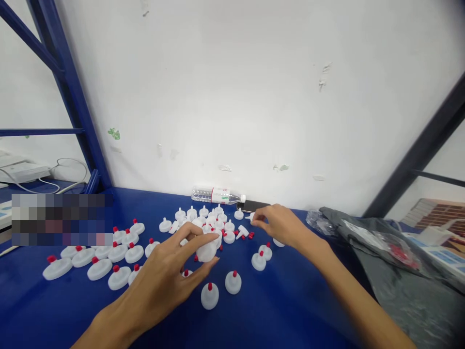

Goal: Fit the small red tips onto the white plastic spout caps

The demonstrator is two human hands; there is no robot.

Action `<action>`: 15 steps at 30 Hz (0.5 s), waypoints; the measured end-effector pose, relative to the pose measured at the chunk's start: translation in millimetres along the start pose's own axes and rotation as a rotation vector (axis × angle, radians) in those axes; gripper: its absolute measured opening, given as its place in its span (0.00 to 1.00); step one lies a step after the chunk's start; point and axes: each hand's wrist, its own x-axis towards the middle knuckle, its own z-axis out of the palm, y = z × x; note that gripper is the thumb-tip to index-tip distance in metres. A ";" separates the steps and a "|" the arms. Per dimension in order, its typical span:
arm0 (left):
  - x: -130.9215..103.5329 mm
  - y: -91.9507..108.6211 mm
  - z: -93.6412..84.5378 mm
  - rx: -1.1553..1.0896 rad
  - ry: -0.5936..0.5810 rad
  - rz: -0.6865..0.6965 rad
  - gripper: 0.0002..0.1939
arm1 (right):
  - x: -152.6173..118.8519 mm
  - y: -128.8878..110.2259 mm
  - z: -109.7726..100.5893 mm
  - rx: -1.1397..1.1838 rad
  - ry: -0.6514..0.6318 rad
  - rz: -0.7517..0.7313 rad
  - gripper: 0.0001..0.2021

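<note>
While the L hand has its grip clamped thumb-to-fingers on a white cap above the mid bench, the R hand has fingers bunched at a white nozzle piece twd the back edge; can't tell if that grip is tight or just touching. Close by: a pile of untipped caps, w/ loose red tips beside it. Further out, red-tipped caps stand grouped twd the L edge, a few more nr the front & R of ctr.

Risks, my guess: the held cap is smooth & rounded, so a light pinch cd let it slip; L forearm cd brush the tipped group & topple some; small tips cd scatter if the pile's nudged.

Labels: clear bottle lies along the back edge, its white/red/green label too small to read. Dark flat item next to it, no legible text. Grey bag by the R edge, nothing readable either.
</note>
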 end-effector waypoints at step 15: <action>-3.4 -4.7 4.2 0.067 -0.084 -0.089 0.20 | 5.2 18.5 13.6 0.136 -0.093 -0.063 0.05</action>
